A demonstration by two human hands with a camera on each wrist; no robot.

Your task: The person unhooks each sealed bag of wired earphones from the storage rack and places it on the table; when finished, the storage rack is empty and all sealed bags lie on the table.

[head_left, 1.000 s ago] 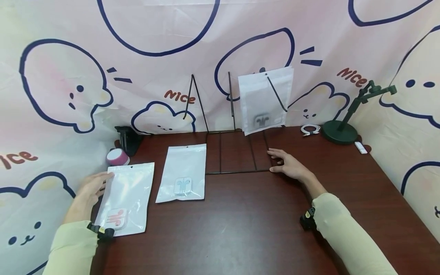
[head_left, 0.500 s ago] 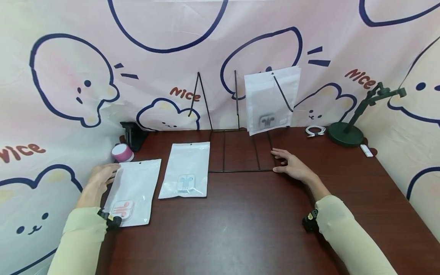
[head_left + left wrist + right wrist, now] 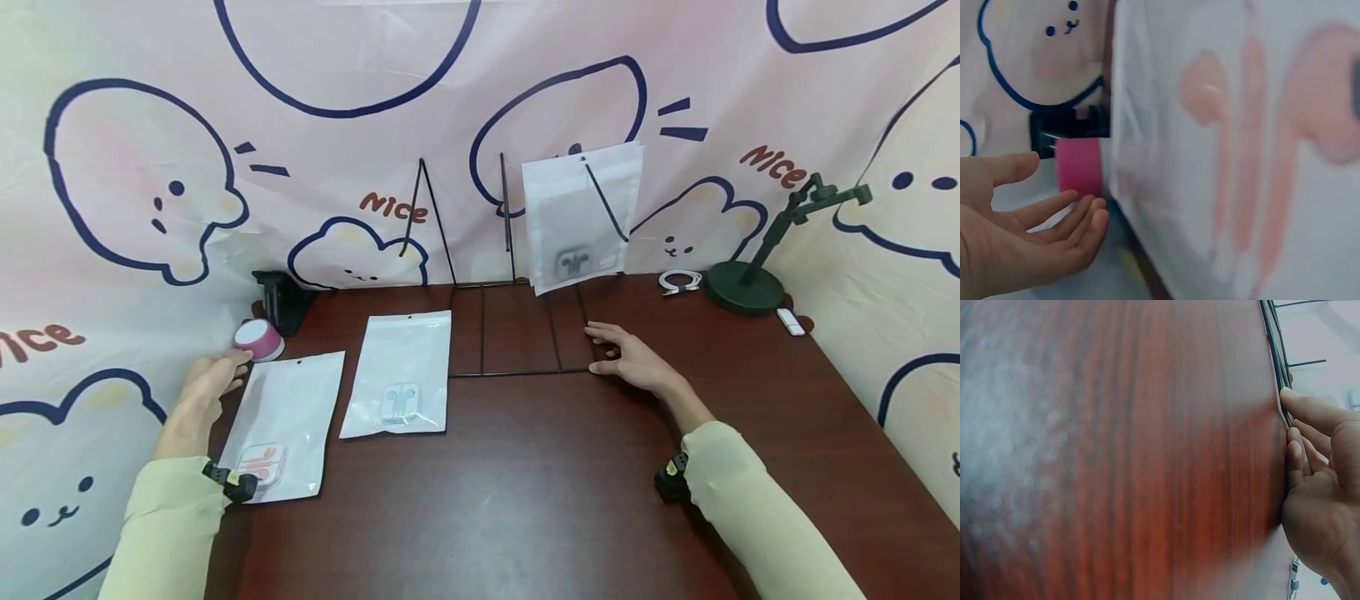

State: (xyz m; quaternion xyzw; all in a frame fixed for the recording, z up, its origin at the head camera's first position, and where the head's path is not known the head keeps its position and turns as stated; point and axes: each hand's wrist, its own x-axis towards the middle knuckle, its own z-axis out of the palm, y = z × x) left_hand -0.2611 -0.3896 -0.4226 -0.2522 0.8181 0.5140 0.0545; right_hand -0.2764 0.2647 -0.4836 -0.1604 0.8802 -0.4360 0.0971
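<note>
My left hand [image 3: 204,390] is at the upper left corner of a white zip pouch [image 3: 288,400] with pink earphones in a case. Its fingers are loosely bent and hold nothing; in the left wrist view they lie before a pink-banded roll [image 3: 1079,165]. Whether they touch the pouch, I cannot tell. My right hand [image 3: 630,360] rests at the front right corner of a black wire display rack [image 3: 517,374], thumb and fingers against the wire [image 3: 1279,356]. On the rack's right hook hangs a white pouch [image 3: 577,200] with dark earphones. The left hook carries nothing.
Another white pouch [image 3: 397,367] with blue earphones lies left of the rack. A black stand [image 3: 281,302] is behind the roll. At the back right are a coiled white cable [image 3: 679,282], a green stand [image 3: 744,287] and a small white stick [image 3: 790,322].
My left hand has moved forward from the pouch's left edge toward the pink roll. The left pouch has shifted slightly forward and right. My right hand stays at the rack's corner.
</note>
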